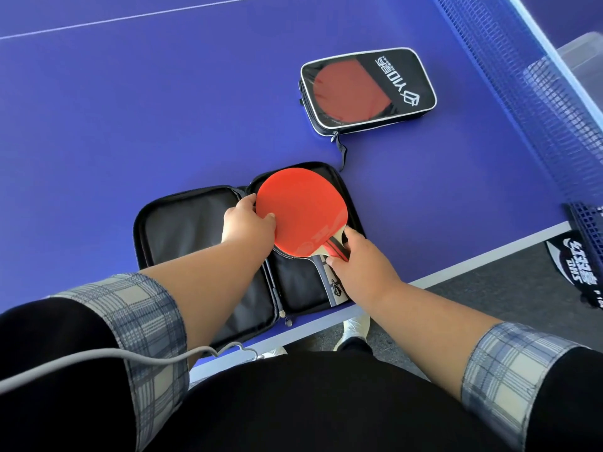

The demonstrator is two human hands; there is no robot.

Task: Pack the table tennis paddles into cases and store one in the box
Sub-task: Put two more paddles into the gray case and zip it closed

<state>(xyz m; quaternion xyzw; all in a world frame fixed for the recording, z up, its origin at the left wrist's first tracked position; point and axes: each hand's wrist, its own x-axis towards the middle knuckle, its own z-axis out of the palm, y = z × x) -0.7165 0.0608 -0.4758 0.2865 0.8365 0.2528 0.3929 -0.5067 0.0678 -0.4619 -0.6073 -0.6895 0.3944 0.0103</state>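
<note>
A red-faced paddle (301, 210) lies over the right half of an unzipped black case (182, 230), which is spread flat near the table's front edge. My left hand (246, 223) grips the left rim of the blade. My right hand (362, 259) holds its handle. Under that paddle a second handle (332, 288) shows inside the case. Farther back, a zipped black case (368, 91) with a clear window holds another red paddle.
The blue table (130, 119) carries both cases. The net (535, 102) runs along the right, with a clear plastic box (584, 60) behind it. The table's white edge (456, 269) is close to my right wrist. A grey cable (98, 360) crosses my left sleeve.
</note>
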